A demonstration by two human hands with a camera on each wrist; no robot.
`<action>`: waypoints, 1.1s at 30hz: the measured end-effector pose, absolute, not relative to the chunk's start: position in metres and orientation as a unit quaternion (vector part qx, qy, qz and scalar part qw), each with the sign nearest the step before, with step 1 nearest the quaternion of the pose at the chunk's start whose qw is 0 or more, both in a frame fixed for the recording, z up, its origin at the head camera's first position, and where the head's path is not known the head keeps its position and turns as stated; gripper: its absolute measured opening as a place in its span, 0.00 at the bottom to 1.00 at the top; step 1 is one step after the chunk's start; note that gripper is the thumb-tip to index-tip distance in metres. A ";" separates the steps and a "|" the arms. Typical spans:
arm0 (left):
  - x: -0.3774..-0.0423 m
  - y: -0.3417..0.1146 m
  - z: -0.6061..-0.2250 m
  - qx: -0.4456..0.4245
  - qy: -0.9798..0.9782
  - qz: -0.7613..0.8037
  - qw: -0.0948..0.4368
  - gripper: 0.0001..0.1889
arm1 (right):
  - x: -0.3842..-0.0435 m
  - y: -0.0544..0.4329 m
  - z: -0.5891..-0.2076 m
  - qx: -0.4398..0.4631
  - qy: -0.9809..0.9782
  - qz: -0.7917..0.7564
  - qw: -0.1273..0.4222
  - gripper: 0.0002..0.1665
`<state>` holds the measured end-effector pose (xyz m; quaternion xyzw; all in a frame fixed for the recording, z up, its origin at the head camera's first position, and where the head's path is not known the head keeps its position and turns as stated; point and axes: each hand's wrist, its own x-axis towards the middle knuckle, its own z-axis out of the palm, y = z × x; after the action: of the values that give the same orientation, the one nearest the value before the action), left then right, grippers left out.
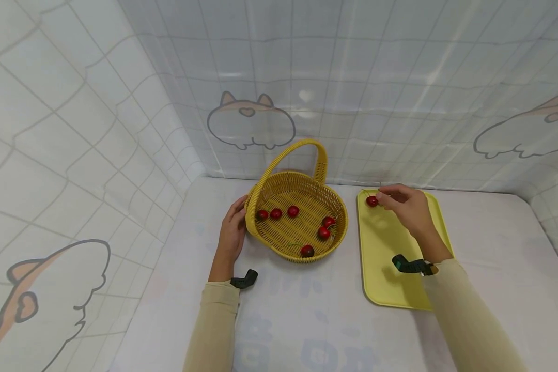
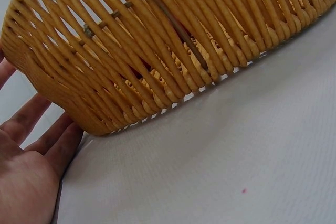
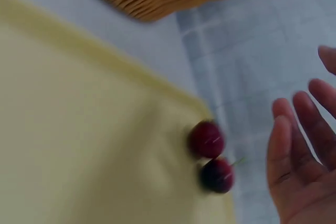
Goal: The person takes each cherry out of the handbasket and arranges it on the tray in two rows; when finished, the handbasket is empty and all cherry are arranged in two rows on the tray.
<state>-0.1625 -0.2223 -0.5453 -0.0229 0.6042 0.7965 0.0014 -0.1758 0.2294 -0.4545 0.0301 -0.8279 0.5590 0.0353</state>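
**Two round, dark-red cherries (image 3: 206,139) sat nearest right hand (image 1: 406,206)**

Far-left corner of the yellow rectangular tray (image 1: 376,253), just left of the fingertips. Right fingers were apart, empty; left hand (image 1: 232,230) had extended fingers against the round yellow wicker basket (image 1: 302,199).

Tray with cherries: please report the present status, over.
Left hand touching basket. Right hand above tray, no cherry held. Two cherries visible on tray. No obstruction seen.
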 end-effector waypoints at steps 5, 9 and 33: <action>-0.163 -0.223 -0.547 -0.015 0.603 0.798 0.001 0.24 | -0.182 0.221 -0.442 0.078 -0.833 0.547 -0.014 0.21; -0.164 -0.223 -0.547 -0.019 0.603 0.798 0.001 0.23 | -0.185 0.208 -0.427 0.121 -0.844 0.520 -0.053 0.21; -0.161 -0.220 -0.542 -0.015 0.597 0.802 -0.004 0.23 | -0.221 0.110 -0.397 0.330 -0.825 0.361 -0.283 0.19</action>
<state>-0.1609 -0.2197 -0.5417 -0.0150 0.5965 0.8025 -0.0042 -0.2207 0.1095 -0.3974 0.3297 -0.8253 0.3611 -0.2825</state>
